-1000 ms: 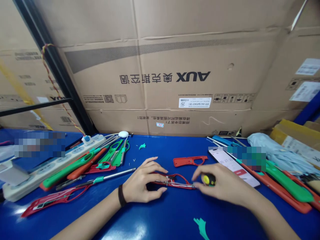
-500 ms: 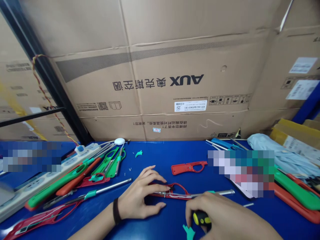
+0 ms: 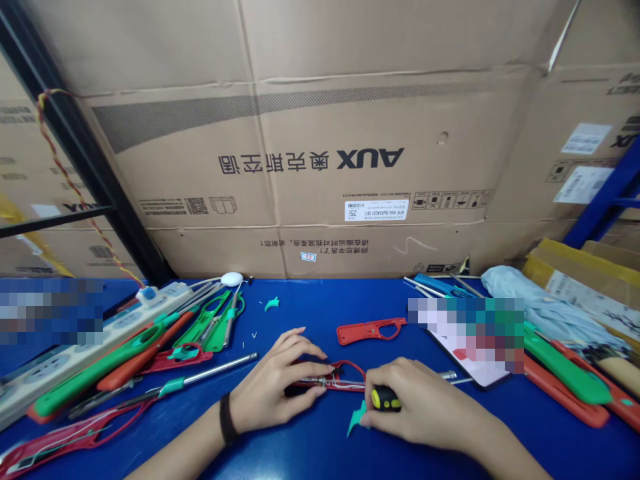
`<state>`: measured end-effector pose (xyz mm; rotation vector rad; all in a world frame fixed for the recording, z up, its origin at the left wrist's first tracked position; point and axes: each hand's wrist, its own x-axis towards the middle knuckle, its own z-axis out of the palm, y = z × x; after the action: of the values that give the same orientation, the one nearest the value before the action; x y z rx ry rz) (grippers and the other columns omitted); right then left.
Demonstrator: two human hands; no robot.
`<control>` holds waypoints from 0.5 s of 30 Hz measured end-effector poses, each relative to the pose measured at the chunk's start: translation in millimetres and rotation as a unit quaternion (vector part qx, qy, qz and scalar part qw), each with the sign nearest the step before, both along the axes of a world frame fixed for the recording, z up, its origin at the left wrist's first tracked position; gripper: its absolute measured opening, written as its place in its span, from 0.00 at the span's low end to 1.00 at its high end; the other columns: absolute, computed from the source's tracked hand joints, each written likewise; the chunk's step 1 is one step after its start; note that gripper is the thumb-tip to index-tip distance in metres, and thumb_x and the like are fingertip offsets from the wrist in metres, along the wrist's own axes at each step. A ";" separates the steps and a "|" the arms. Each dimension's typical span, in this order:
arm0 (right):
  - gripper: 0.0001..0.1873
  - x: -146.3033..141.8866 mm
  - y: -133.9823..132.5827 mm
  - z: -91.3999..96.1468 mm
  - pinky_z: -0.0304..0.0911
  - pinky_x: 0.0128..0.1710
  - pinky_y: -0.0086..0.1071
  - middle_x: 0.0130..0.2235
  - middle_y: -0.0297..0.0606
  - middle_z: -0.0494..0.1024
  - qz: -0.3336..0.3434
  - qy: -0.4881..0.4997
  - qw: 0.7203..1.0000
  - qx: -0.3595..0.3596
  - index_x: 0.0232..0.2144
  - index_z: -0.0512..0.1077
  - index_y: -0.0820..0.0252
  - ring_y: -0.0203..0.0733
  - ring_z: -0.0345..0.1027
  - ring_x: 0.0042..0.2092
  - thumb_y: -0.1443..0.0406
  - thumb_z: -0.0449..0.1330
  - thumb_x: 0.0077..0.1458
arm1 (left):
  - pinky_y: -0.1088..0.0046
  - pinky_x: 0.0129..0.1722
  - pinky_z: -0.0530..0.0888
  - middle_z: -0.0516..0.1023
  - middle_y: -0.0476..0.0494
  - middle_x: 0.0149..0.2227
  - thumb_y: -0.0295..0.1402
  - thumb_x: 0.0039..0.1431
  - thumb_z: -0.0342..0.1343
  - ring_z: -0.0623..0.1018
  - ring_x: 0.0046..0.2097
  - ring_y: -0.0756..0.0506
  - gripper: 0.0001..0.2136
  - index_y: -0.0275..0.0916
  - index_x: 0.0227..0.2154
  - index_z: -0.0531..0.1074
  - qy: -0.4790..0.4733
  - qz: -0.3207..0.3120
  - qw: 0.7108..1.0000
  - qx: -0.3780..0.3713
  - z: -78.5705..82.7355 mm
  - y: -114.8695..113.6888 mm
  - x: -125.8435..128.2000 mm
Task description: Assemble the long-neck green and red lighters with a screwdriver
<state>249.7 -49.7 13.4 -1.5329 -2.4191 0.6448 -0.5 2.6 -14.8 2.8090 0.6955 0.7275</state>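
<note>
"What has been changed?"
"The green piece [image 3: 357, 419] has been picked up, pinched by the right hand [image 3: 420, 403], with a screwdriver [image 3: 386, 399] tucked in its palm."
"And the red casing [image 3: 345, 387]?"
"It is steadied by the half-curled left hand [image 3: 273, 385], well in from the worktop's [image 3: 300, 450] back edge; the green piece has been brought near, not yet fitted."
</note>
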 end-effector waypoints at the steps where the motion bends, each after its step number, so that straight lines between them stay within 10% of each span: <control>1: 0.07 -0.7 0.2 -0.1 0.56 0.30 0.30 0.30 0.34 0.79 0.002 0.001 1.000 0.000 0.29 0.75 0.51 0.45 0.71 0.35 0.56 0.63 0.49 | 0.53 0.59 0.58 0.74 0.45 0.45 0.30 0.58 0.55 0.73 0.47 0.46 0.13 0.45 0.46 0.72 -0.001 0.000 1.000 -0.001 0.1 -0.2 0.3; 8: 0.10 0.3 -0.8 4.9 0.59 0.40 0.30 0.38 0.27 0.79 0.030 0.060 0.998 0.018 0.35 0.74 0.47 0.39 0.72 0.41 0.68 0.58 0.52 | 0.54 0.59 0.59 0.75 0.45 0.44 0.29 0.57 0.55 0.74 0.46 0.46 0.13 0.45 0.46 0.72 -0.013 -0.001 1.000 -0.005 -0.4 -1.1 0.6; 11: 0.05 -0.6 -2.1 5.4 0.58 0.37 0.29 0.36 0.27 0.78 0.017 0.060 0.998 0.027 0.32 0.73 0.49 0.40 0.71 0.39 0.58 0.63 0.51 | 0.54 0.58 0.59 0.75 0.45 0.43 0.29 0.57 0.55 0.74 0.45 0.46 0.13 0.45 0.45 0.72 -0.013 0.000 1.000 -0.007 0.1 -1.3 0.5; 15: 0.22 -8.7 -2.8 1.2 0.55 0.31 0.29 0.33 0.27 0.77 0.008 0.023 0.999 0.035 0.28 0.70 0.53 0.42 0.69 0.35 0.48 0.69 0.35 | 0.55 0.59 0.59 0.74 0.45 0.43 0.29 0.57 0.55 0.74 0.46 0.46 0.13 0.45 0.46 0.72 -0.011 0.006 1.000 -0.011 -0.6 -0.7 0.2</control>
<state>240.9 -52.5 14.6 -1.4559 -2.3957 0.5848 -0.4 1.8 -15.4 2.7757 0.7116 0.7457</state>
